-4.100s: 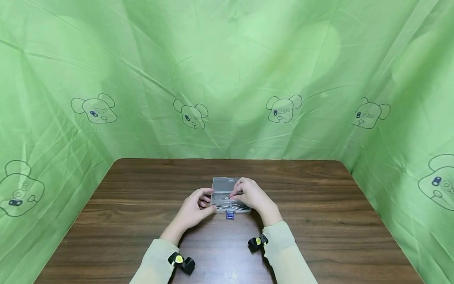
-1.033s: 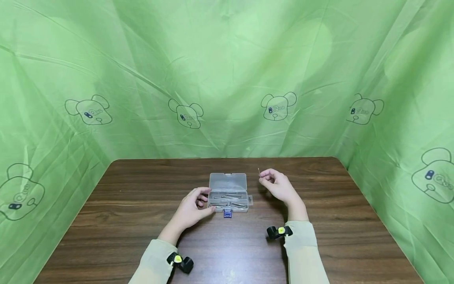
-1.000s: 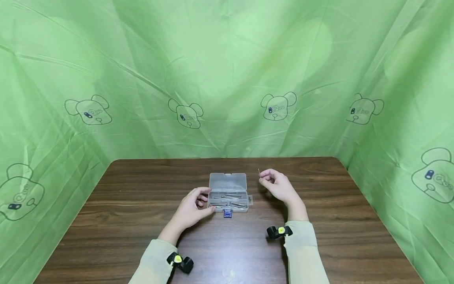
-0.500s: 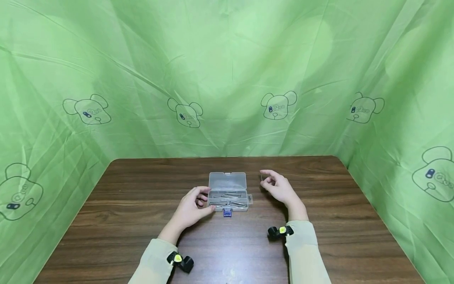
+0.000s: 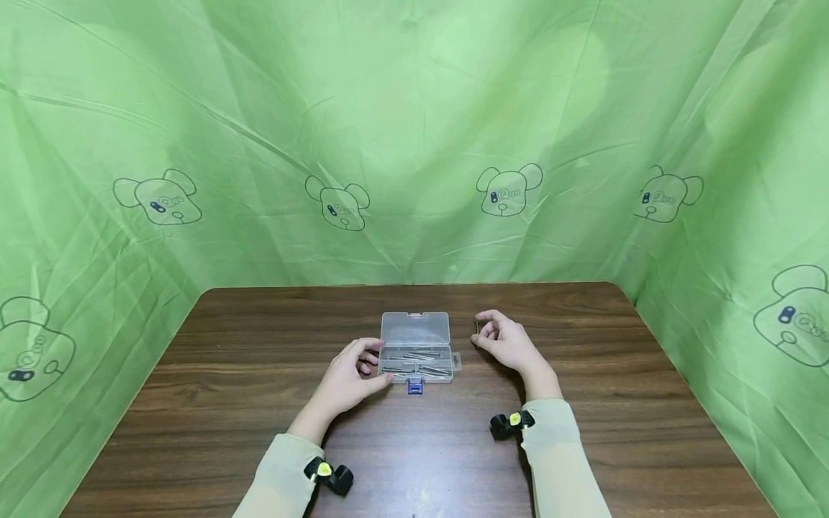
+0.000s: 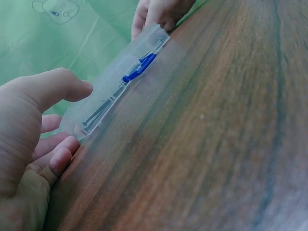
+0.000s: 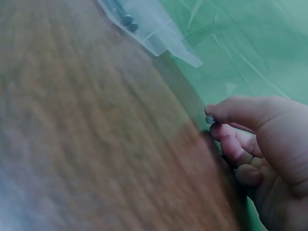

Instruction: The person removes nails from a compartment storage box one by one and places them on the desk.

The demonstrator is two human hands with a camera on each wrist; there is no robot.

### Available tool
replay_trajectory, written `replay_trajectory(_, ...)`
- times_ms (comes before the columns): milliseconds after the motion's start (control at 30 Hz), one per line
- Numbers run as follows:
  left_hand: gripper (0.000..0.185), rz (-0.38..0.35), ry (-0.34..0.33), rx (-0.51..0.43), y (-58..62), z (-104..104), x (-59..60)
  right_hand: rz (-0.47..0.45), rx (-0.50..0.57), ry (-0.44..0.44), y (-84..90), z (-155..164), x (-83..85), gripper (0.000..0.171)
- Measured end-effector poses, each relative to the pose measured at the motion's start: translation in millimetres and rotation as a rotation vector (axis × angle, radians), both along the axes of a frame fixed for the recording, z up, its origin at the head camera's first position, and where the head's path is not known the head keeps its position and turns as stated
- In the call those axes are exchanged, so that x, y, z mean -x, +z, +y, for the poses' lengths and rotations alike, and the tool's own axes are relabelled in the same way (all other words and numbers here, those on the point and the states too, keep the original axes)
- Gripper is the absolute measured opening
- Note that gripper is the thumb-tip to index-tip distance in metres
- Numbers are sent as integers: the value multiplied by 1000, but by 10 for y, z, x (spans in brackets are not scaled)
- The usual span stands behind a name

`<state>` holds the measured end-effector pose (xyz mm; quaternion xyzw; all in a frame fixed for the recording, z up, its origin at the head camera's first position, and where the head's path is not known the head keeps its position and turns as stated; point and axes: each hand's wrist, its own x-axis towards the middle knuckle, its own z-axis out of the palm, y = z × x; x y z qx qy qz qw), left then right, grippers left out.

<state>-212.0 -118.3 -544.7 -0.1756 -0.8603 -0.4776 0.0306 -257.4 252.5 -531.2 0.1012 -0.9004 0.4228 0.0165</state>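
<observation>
You are working at a dark wooden bench (image 5: 583,432) walled in by green cloth (image 5: 414,144), and the clear plastic box (image 5: 415,348) is sitting open just beyond your left fingers, its lid standing up at the far side and its blue latch (image 5: 414,387) facing you. Your left hand (image 5: 350,378) is steadying the box's near left corner, thumb and curled fingers (image 6: 62,159) pressing against its wall. Inside, a scatter of long steel nails (image 5: 417,363) is lying loose. Your right hand (image 5: 508,344) has been coming down over the last second: it was raised with a nail upright, and now it is resting low on the bench, just right of the box and apart from it. Its fingers (image 7: 240,113) are pinching narrowly on one small nail (image 7: 209,120), head showing at the thumb tip. So that nail is out of the box and nearly at the bench surface, though not yet released.
</observation>
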Motion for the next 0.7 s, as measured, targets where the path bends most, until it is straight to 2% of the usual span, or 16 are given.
replay_trajectory(400,64,-1,-11,3,0,-12,-1,-6,-32,-64,-2,-68,17,37)
replay_trajectory(700,63,13,-19,1,-9,-16,9,7,-72,-89,15,-129,26,26)
